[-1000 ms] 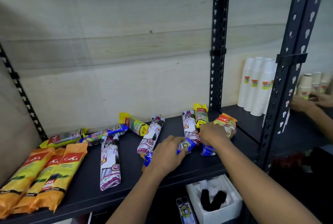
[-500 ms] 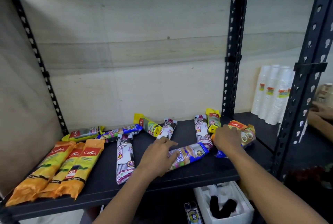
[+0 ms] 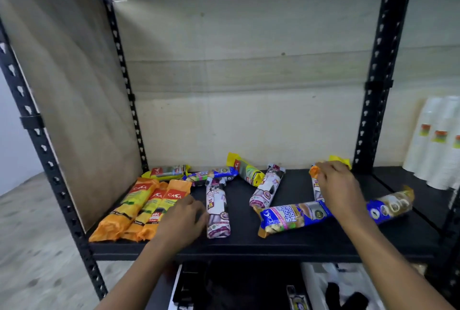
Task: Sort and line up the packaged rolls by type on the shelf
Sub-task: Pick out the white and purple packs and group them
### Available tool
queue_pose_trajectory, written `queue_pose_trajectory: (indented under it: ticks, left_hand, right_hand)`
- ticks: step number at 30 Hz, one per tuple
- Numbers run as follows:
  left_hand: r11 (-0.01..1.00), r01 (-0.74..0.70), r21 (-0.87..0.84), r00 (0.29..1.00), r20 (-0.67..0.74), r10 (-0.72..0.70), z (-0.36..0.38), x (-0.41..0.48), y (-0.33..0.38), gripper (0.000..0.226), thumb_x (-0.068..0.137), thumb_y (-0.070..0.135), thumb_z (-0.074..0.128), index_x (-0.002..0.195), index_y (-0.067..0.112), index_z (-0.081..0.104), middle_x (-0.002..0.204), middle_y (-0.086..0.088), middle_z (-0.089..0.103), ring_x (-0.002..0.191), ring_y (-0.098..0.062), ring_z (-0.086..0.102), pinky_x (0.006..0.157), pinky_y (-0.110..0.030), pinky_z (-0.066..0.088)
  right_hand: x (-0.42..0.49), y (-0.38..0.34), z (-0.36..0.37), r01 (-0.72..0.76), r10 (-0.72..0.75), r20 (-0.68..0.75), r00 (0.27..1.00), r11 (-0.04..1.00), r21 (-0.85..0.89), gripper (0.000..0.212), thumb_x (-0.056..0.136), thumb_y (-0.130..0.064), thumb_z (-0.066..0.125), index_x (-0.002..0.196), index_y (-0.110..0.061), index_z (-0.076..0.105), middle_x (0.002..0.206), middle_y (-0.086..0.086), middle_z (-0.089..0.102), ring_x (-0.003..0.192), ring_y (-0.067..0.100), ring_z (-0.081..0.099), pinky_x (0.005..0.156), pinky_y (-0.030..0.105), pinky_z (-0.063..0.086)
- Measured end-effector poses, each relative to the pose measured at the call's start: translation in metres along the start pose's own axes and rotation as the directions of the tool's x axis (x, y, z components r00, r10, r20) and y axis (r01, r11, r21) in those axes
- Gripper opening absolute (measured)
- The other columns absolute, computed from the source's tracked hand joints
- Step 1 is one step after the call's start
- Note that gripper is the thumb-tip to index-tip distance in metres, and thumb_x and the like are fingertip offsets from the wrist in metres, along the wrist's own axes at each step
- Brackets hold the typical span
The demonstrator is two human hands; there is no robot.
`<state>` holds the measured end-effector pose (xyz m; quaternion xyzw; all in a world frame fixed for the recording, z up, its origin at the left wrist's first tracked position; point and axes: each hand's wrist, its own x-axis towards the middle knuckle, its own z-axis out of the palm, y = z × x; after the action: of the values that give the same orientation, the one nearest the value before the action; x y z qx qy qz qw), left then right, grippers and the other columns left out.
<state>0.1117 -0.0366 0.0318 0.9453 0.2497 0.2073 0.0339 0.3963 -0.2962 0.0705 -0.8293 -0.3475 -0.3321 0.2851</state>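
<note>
Mixed packaged rolls lie on a black shelf point(image 3: 249, 245). Three orange rolls point(image 3: 139, 210) sit side by side at the left. My left hand point(image 3: 181, 221) rests beside them, fingers loosely curled against the left side of a white-purple roll point(image 3: 217, 212). My right hand point(image 3: 338, 187) pinches the end of an orange roll point(image 3: 314, 172) near the back right, above another white-purple roll point(image 3: 316, 190). A blue roll point(image 3: 291, 217) lies crosswise in front, with a second blue roll point(image 3: 390, 206) to its right. A third white-purple roll point(image 3: 267, 189) lies slanted mid-shelf.
Along the back lie a yellow-green roll point(image 3: 166, 171), a blue roll point(image 3: 211, 174) and a yellow roll point(image 3: 249, 170). A wooden side panel point(image 3: 74, 110) closes the left. A black upright point(image 3: 373, 110) stands at the right, with white cup stacks point(image 3: 435, 145) beyond. A white box point(image 3: 343, 289) sits below.
My left hand left the blue roll and moved left to the white-purple roll. My right hand rose toward the back and took the orange roll's end. The view swung left.
</note>
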Motion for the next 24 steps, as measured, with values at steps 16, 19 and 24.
queue_pose_trajectory:
  ticks: [16,19,24]
  left_hand:
    - [0.941,0.228,0.251,0.967,-0.17,-0.189,-0.068,-0.05,-0.088,0.033,0.097,0.042,0.049,0.082,0.021,0.069,0.081,0.004,0.056,0.081,-0.021,0.063,0.055,-0.03,0.041]
    - [0.92,0.305,0.244,0.947,-0.182,-0.266,-0.076,-0.053,-0.097,0.033,0.099,0.042,0.048,0.084,0.021,0.07,0.075,0.007,0.048,0.077,-0.023,0.065,0.055,-0.03,0.038]
    - [0.935,0.299,0.19,0.941,-0.223,-0.255,-0.071,-0.054,-0.109,0.026,0.099,0.036,0.05,0.095,0.022,0.072,0.094,0.004,0.061,0.081,-0.019,0.064,0.057,-0.028,0.04]
  right_hand:
    - [-0.049,-0.209,0.065,0.192,-0.32,0.081,0.944,0.731,0.655,0.032,0.097,-0.012,0.06,0.128,-0.015,0.069,0.125,-0.002,0.064,0.112,0.011,0.062,0.097,0.029,0.05]
    - [-0.059,-0.243,0.077,0.204,-0.353,0.083,0.932,0.699,0.685,0.033,0.097,-0.012,0.061,0.129,-0.013,0.067,0.127,-0.001,0.062,0.116,0.011,0.059,0.101,0.024,0.048]
    - [-0.077,-0.294,0.099,0.254,-0.415,0.079,0.907,0.685,0.683,0.035,0.096,-0.015,0.063,0.13,-0.017,0.066,0.121,0.0,0.06,0.113,0.014,0.057,0.09,0.026,0.054]
